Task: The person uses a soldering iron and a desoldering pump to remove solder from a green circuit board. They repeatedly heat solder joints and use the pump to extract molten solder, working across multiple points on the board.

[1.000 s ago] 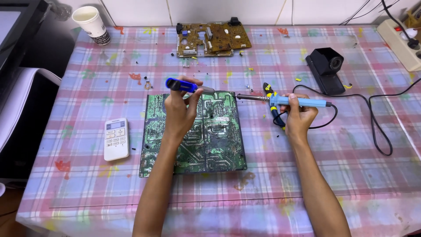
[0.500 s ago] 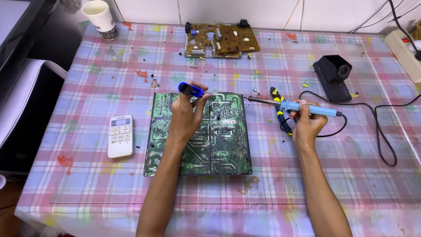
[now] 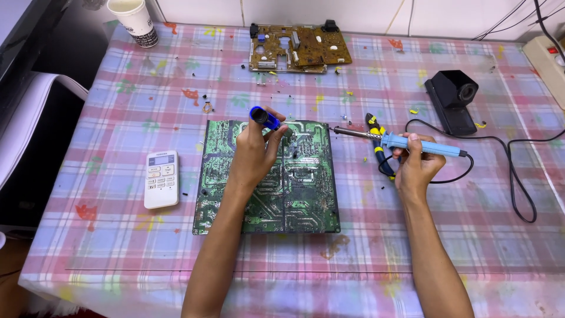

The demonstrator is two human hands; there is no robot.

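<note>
On the desk [image 3: 471, 235], with its checked cloth, a big green circuit board [image 3: 268, 176] lies flat, solder side up. The left hand [image 3: 256, 156] rests over the top part of the board, and its fingers are wrapped around a blue tool [image 3: 265, 118]. It looks like a solder sucker, but it is too small to be sure. The right hand [image 3: 416, 165] is off to the right of the board, fingers closed on the blue handle of a soldering iron [image 3: 400, 141]. The metal tip points left, just beside the board's top right corner, not touching it.

That tip may be hot. If it swings left, it could burn the other hand or melt the cloth. The black cord [image 3: 518, 194] loops loose on the desk and could catch and tug the iron. Pliers [image 3: 379, 144] lie right under the iron, and small bits are scattered nearby, so the hand could bump them. A white remote [image 3: 161, 178] lies left of the board.
</note>
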